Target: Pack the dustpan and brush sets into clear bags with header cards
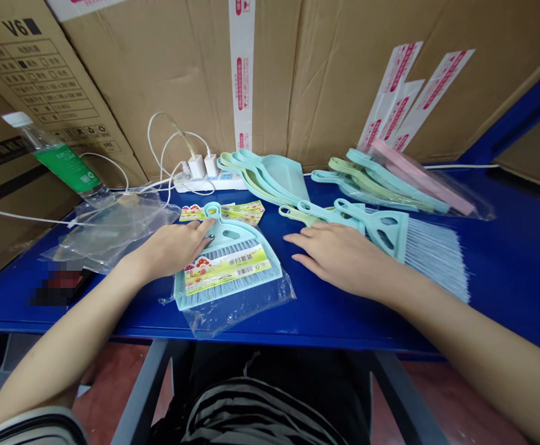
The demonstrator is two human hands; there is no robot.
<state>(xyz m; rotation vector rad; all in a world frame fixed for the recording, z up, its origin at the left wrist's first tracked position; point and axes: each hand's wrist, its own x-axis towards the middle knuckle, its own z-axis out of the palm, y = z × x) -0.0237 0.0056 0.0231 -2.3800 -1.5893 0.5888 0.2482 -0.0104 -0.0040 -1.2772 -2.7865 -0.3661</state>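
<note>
Fingers of the left hand [200,232] lie spread, not clamped, on a mint plastic dustpan [233,238], apparently pinning it flat on its clear plastic bag [246,315] on the blue counter [344,327]. Right-hand fingers [311,238] rest open just beside a loose mint hand brush [385,235]. Farther off, more dustpans [270,173] lie nested together, seemingly to save space, against cardboard cartons [159,80].

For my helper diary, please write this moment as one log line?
left hand: on teal dustpan set | right hand: by loose teal brush
</note>
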